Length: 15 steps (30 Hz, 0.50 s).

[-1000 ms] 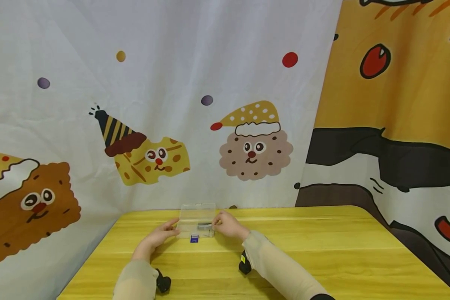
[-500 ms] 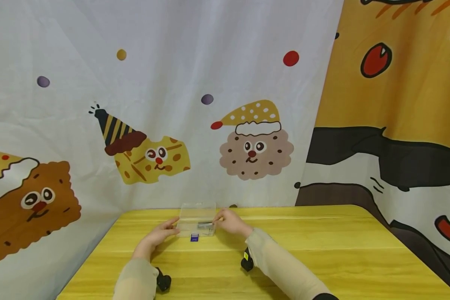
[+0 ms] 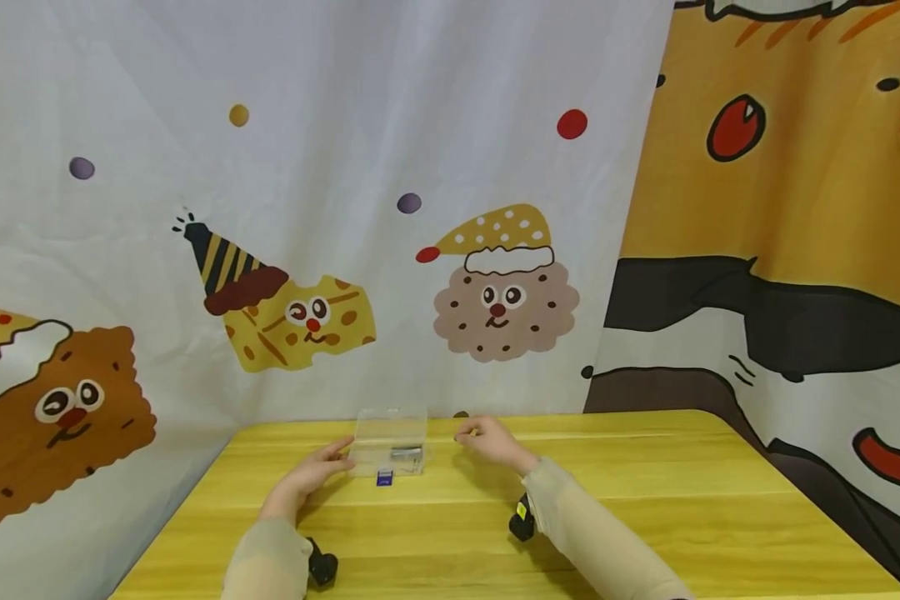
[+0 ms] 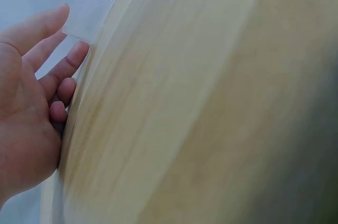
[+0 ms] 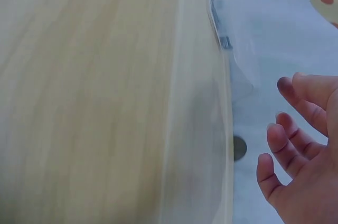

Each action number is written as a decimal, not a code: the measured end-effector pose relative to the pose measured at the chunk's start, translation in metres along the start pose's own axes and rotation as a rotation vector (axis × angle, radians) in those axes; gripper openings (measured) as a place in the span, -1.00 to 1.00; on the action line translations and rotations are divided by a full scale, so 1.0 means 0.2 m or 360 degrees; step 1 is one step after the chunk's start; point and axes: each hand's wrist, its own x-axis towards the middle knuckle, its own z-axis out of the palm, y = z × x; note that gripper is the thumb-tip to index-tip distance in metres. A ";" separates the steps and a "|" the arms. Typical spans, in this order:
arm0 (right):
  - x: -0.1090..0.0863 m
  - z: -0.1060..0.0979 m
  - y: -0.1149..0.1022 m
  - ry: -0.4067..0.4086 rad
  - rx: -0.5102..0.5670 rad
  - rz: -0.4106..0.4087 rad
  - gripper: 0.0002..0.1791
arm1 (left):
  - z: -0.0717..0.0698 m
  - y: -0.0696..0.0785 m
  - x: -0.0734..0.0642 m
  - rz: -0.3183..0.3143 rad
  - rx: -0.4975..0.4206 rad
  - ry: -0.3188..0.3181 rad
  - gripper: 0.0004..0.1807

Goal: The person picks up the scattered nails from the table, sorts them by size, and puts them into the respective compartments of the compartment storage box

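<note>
A clear plastic box (image 3: 371,460) with its lid (image 3: 392,425) raised stands near the table's far edge. Inside, toward its right, lies a small grey, metallic-looking piece (image 3: 407,453). The box bears a blue label or catch (image 3: 385,478) at its front. My left hand (image 3: 317,471) is at the box's left side, thumb and fingers spread; in the left wrist view the thumb tip meets the box corner. My right hand (image 3: 495,442) hovers to the right, apart from the box. Its fingers are loosely bent, with nothing seen between them in the right wrist view (image 5: 306,129).
The yellow wood-grain table (image 3: 450,542) extends toward me and to the right. Behind it hangs a white curtain (image 3: 307,167) printed with cartoon snacks. Black wrist cameras, left (image 3: 321,565) and right (image 3: 522,521), sit under the sleeves.
My right hand was at the box's right end and has moved off to the right, away from it. The left hand stays at the box. The view has turned slightly.
</note>
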 end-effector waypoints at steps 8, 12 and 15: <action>-0.06 -0.13 0.07 0.0081 0.0017 0.0086 -0.74 | 0.00 -0.01 0.02 0.0036 -0.0003 -0.0022 -0.33; -0.08 -0.21 0.10 0.0131 0.0002 0.0132 -0.75 | -0.02 0.00 0.06 0.0061 -0.0036 -0.0024 -0.35; -0.08 -0.27 0.12 0.0157 -0.0009 0.0149 -0.77 | -0.05 0.00 0.08 0.0058 -0.0080 -0.0029 -0.36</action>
